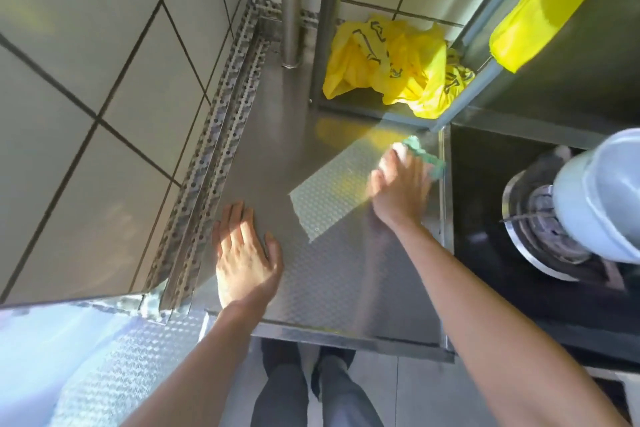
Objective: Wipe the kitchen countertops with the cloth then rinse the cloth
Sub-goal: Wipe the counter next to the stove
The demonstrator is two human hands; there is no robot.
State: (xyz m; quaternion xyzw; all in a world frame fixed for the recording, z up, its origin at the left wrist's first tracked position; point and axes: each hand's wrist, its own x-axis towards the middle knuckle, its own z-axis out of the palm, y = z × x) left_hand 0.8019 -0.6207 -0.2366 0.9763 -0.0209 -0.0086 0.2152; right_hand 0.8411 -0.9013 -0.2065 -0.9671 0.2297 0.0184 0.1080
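Green cloth point(424, 158), crumpled, lies on the embossed stainless-steel countertop point(332, 274) near its right edge, pressed under the right hand point(400, 189), whose fingers are blurred but appear curled together over the fabric. Sunlight falls in a bright patch across the metal just left of that hand. The left hand point(244, 258) rests flat on the countertop nearer the front, fingers close together and thumb held out. Behind the cloth a crumpled yellow plastic bag point(388, 66) sits inside a metal frame. To the right, a white pot point(599, 198) stands on a black gas burner point(540, 232). Grey tiled wall point(104, 80) runs along the left.
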